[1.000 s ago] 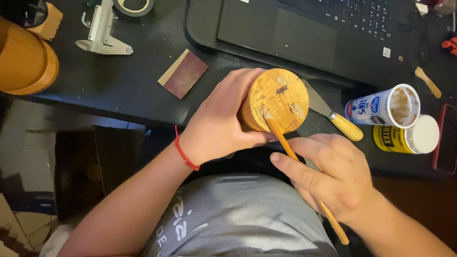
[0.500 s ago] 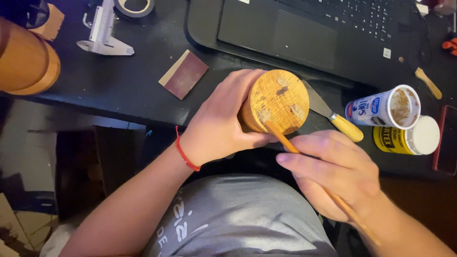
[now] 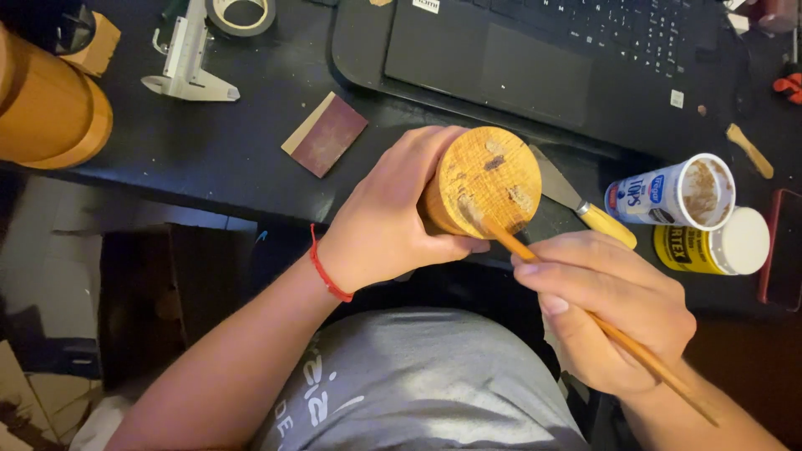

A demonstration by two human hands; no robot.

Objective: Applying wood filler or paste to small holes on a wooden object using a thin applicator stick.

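Wooden cylinder (image 3: 480, 184) sits gripped in my left hand (image 3: 393, 221) just above the near edge of the dark surface (image 3: 251, 159), round end face turned up, while my right hand (image 3: 614, 309) pinches a thin wooden stick (image 3: 601, 321) whose tip touches a pale patch on that face — I judge I'm mid-way through working filler into the flaws. Next calls for small, steady strokes, likely reloading from the open tub (image 3: 681, 192) at right. Against half a second ago, my right hand has drawn back slightly — the stick lies flatter.
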